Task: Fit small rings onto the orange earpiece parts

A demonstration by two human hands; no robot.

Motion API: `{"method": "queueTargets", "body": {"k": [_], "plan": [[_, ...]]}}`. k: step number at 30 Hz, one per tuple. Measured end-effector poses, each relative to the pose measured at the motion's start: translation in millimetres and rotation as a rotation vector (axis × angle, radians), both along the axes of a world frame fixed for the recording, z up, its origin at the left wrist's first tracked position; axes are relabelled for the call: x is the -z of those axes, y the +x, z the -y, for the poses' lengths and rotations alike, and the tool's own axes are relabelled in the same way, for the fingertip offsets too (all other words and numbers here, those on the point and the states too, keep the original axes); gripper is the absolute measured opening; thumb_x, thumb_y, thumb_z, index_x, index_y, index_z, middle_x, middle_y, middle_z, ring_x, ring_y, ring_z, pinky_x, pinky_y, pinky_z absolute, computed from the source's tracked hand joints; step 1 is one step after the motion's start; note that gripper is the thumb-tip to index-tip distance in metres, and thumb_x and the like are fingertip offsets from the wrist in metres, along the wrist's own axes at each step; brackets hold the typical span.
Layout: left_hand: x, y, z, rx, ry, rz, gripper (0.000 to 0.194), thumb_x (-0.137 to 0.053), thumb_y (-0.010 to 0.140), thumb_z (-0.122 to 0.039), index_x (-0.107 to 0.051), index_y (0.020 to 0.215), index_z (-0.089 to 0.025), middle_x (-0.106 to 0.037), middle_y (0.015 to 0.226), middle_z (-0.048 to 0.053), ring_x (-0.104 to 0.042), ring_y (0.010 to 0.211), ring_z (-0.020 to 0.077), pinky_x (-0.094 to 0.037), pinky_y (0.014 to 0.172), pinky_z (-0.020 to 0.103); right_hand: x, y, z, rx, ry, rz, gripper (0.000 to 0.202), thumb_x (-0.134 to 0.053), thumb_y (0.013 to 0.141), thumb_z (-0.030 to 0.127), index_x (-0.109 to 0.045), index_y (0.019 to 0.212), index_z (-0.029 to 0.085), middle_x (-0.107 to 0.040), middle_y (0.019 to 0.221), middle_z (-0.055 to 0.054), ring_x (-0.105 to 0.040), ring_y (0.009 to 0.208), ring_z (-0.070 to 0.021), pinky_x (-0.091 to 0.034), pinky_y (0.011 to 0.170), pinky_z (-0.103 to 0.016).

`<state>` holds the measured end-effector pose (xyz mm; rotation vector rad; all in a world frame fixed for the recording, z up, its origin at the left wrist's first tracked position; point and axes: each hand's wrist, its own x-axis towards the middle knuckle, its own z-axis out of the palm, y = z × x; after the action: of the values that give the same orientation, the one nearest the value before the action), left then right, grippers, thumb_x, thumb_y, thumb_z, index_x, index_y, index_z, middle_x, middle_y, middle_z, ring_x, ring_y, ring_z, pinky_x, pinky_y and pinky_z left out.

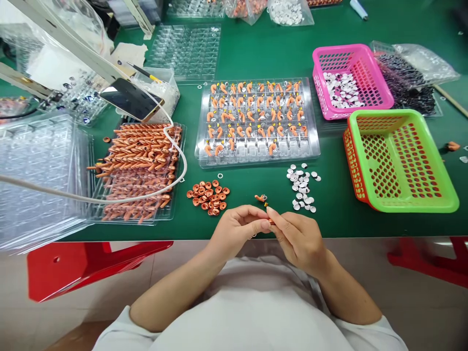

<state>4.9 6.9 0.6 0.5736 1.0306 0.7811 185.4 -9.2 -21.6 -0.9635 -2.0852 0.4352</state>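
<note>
At the table's front edge my left hand point(239, 226) and my right hand point(302, 239) meet, fingers pinched on one small copper-coloured piece point(271, 222), mostly hidden by the fingertips. Just beyond them lies a curved orange part point(261, 198) with a ring at its end, and a tiny yellow-and-dark piece point(266, 204). Copper-coloured round cups point(208, 197) form a loose pile to the left. On the right are scattered small white discs point(300, 187). Behind, a clear plastic tray point(258, 157) carries rows of curved orange parts with yellow tips.
A pink basket point(351, 48) with white discs and a green basket point(413, 207) stand right. To the left, a clear tray point(170, 214) holds copper-coloured stick-like parts under a white cable point(185, 163). A phone point(131, 99) leans on a tub point(173, 95). Red stools point(66, 270) are below.
</note>
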Motion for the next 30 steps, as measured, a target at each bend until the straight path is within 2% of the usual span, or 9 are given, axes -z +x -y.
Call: {"method": "queueTargets", "body": {"k": [4,9,15,22,30], "plan": [[3.3,1.1,2.2,-0.023,-0.053,0.012,0.019,-0.085,0.067,-0.025,-0.073,0.078,-0.014,-0.077,0.075,0.005,-0.073,0.071,0.0191,-0.057,0.074,0.031,-2.9,1.6,-1.4,-0.008,-0.035,0.02,0.051,-0.053,0.093,0.009,-0.043,0.143,0.014,-0.067,0.077,-0.004,-0.061,0.064,-0.0137,-0.05,0.056,-0.026],[0.3,5.8,5.4,-0.09,-0.095,0.033,0.019,-0.086,0.064,-0.025,-0.072,0.068,-0.013,-0.075,0.066,0.004,-0.071,0.065,0.0164,-0.055,0.07,0.027,-7.6,1.0,-1.1,-0.026,-0.089,-0.005,0.046,-0.052,0.094,0.01,-0.048,0.14,0.015,-0.067,0.076,-0.003,-0.061,0.063,-0.013,-0.049,0.056,-0.025],[0.8,6.1,8.3,-0.129,-0.146,0.121,0.017,-0.086,0.065,-0.023,-0.072,0.069,-0.015,-0.076,0.068,0.003,-0.07,0.064,0.0138,-0.053,0.067,0.024,-8.6,-7.5,1.4,0.055,-0.116,-0.134,0.035,-0.055,0.094,0.016,-0.057,0.129,0.015,-0.064,0.073,-0.002,-0.057,0.061,-0.0121,-0.048,0.054,-0.023],[-1.7,7.0,11.3,-0.132,-0.214,0.219,0.018,-0.085,0.067,-0.024,-0.07,0.069,-0.014,-0.073,0.067,0.002,-0.068,0.063,0.0121,-0.055,0.066,0.023,-2.5,-16.0,7.1,0.102,-0.208,-0.223,0.028,-0.054,0.093,0.019,-0.059,0.121,0.017,-0.064,0.077,-0.002,-0.057,0.063,-0.0129,-0.047,0.052,-0.024],[-0.8,6.6,12.7,-0.124,-0.219,0.183,0.018,-0.086,0.066,-0.024,-0.071,0.068,-0.013,-0.074,0.068,0.003,-0.069,0.064,0.0128,-0.056,0.067,0.024,-1.4,-11.3,5.6,0.028,-0.125,-0.13,0.027,-0.05,0.093,0.014,-0.055,0.12,0.015,-0.068,0.084,-0.007,-0.061,0.068,-0.015,-0.049,0.055,-0.026]]}}
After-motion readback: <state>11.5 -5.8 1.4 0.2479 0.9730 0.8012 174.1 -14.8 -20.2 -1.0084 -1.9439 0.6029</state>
